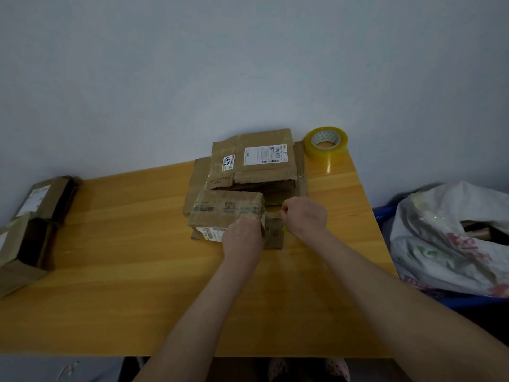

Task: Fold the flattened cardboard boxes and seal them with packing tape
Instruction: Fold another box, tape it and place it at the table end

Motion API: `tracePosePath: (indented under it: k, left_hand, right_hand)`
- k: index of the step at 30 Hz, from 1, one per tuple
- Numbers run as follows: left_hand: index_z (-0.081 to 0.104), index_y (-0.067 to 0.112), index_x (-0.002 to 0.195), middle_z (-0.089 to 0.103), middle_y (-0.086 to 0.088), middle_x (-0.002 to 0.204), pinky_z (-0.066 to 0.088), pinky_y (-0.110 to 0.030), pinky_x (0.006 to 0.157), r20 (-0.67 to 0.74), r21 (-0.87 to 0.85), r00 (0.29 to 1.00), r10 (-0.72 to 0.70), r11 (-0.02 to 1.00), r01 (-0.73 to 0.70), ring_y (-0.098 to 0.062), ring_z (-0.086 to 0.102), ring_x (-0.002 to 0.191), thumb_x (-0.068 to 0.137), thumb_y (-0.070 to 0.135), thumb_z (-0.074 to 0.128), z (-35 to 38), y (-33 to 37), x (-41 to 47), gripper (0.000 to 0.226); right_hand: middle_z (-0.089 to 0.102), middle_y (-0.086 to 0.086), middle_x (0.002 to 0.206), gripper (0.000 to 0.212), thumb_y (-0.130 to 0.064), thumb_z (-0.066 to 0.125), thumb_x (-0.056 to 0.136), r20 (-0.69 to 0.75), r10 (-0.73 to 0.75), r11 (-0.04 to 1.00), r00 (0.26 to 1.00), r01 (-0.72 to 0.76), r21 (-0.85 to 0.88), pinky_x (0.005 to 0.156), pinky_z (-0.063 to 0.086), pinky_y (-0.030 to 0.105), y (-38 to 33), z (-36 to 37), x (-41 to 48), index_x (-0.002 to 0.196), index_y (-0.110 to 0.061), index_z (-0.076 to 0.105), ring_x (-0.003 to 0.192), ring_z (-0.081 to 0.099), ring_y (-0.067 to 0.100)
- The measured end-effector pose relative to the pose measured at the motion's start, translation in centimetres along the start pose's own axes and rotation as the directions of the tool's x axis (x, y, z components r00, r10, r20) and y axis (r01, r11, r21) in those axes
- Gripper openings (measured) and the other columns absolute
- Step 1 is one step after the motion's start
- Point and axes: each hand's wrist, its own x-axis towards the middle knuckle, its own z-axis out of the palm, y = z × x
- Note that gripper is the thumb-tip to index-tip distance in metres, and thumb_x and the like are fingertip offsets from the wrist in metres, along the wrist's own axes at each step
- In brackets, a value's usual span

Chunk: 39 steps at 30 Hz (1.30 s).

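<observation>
A small brown cardboard box with old tape and a barcode label lies near the middle of the wooden table. My left hand grips its front right corner. My right hand is curled just right of it and pinches the edge of the box's end flap. Behind it lies a stack of flattened cardboard boxes with white shipping labels. A roll of clear yellowish packing tape stands at the table's far right corner, apart from both hands.
Two folded brown boxes sit at the table's left edge. A white plastic bag holding cardboard rests on something blue beyond the table's right edge. A pale wall rises right behind the table.
</observation>
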Motion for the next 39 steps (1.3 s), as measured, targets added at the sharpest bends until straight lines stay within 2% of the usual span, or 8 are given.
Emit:
tracePosePath:
  k: [8, 15, 19, 22, 26, 30, 34, 39]
  left_hand:
    - [0.060, 0.017, 0.110, 0.056, -0.003, 0.078, 0.039, -0.026, 0.055, -0.037, 0.053, 0.999, 0.018, 0.998, -0.016, -0.019, 0.059, 0.071, 0.097, 0.005, 0.040, -0.1, -0.6, -0.6, 0.027]
    - [0.063, 0.016, 0.114, 0.065, -0.006, 0.094, 0.041, -0.025, 0.060, -0.021, 0.013, 0.999, 0.025, 1.000, -0.025, -0.020, 0.063, 0.083, 0.097, 0.007, 0.042, 0.2, -0.5, 0.1, 0.029]
    - [0.064, 0.019, 0.117, 0.066, -0.006, 0.088, 0.040, -0.026, 0.057, -0.028, -0.034, 0.999, 0.021, 0.999, -0.022, -0.018, 0.052, 0.067, 0.096, 0.007, 0.042, 0.4, -0.8, 0.3, 0.033]
    - [0.063, 0.021, 0.119, 0.066, -0.005, 0.084, 0.040, -0.027, 0.056, -0.038, -0.039, 0.999, 0.028, 0.999, -0.030, -0.017, 0.050, 0.064, 0.095, 0.007, 0.042, 0.7, -1.1, 0.2, 0.034]
    - [0.063, 0.019, 0.118, 0.062, -0.005, 0.081, 0.039, -0.027, 0.055, -0.026, -0.049, 1.000, -0.002, 0.999, 0.001, -0.017, 0.049, 0.064, 0.095, 0.006, 0.042, 1.1, -1.4, 0.3, 0.033]
    - [0.056, 0.019, 0.126, 0.061, -0.003, 0.082, 0.037, -0.026, 0.054, -0.068, -0.077, 0.998, 0.019, 0.997, -0.024, -0.015, 0.049, 0.065, 0.099, 0.010, 0.039, 1.6, -2.2, 0.6, 0.033]
    - [0.042, 0.022, 0.127, 0.050, 0.006, 0.079, 0.032, -0.021, 0.050, -0.017, -0.054, 0.994, 0.108, 0.993, -0.109, -0.011, 0.047, 0.061, 0.103, 0.023, 0.038, 4.2, -1.8, -1.6, 0.025]
    - [0.047, 0.021, 0.123, 0.060, 0.000, 0.098, 0.044, -0.026, 0.062, 0.142, -0.190, 0.990, 0.010, 0.982, 0.017, -0.015, 0.059, 0.080, 0.101, 0.029, 0.040, 8.7, -2.6, -2.4, 0.023]
  right_hand:
    - [0.068, -0.001, 0.101, 0.026, -0.030, 0.046, 0.097, 0.009, 0.014, 1.000, 1.000, -0.014, 0.011, 0.068, 0.040, 0.028, -0.1, 0.3, 0.0, 0.101, -0.029, 0.072, 0.096, 0.063, 0.022]
    - [0.068, -0.001, 0.101, 0.026, -0.036, 0.045, 0.098, 0.017, -0.008, 0.999, 1.000, 0.007, 0.052, 0.068, 0.046, 0.029, 0.0, -0.4, -0.2, 0.103, -0.030, 0.070, 0.095, 0.062, 0.022]
    - [0.067, -0.005, 0.090, 0.026, -0.042, 0.052, 0.096, 0.126, -0.023, 0.955, 0.992, -0.015, 0.295, 0.061, 0.045, 0.027, 1.0, -0.7, -0.2, 0.096, -0.025, 0.072, 0.081, 0.061, 0.015]
    - [0.064, -0.008, 0.079, 0.022, -0.038, 0.062, 0.091, 0.216, -0.038, 0.802, 0.976, -0.099, 0.589, 0.064, 0.045, 0.027, 1.7, -0.8, -0.2, 0.087, -0.020, 0.073, 0.076, 0.058, 0.010]
    - [0.061, -0.010, 0.077, 0.016, -0.034, 0.065, 0.089, 0.260, -0.059, 0.689, 0.964, -0.149, 0.709, 0.061, 0.042, 0.022, 1.8, -1.2, -0.6, 0.085, -0.019, 0.072, 0.073, 0.054, 0.005]
    - [0.060, -0.014, 0.079, 0.015, -0.037, 0.059, 0.092, 0.147, -0.009, 0.811, 0.989, -0.078, 0.580, 0.071, 0.048, 0.030, 2.6, -1.5, -0.7, 0.090, -0.026, 0.069, 0.075, 0.055, 0.005]
    - [0.066, -0.005, 0.093, 0.019, -0.040, 0.058, 0.093, 0.049, 0.118, 0.801, 0.992, -0.124, 0.585, 0.074, 0.049, 0.033, 3.6, -1.0, -0.7, 0.094, -0.025, 0.069, 0.086, 0.059, 0.014]
    - [0.062, -0.007, 0.084, 0.012, -0.037, 0.063, 0.091, 0.026, 0.194, 0.732, 0.981, -0.163, 0.662, 0.066, 0.042, 0.029, 4.2, -0.4, -1.0, 0.085, -0.027, 0.064, 0.082, 0.056, 0.014]
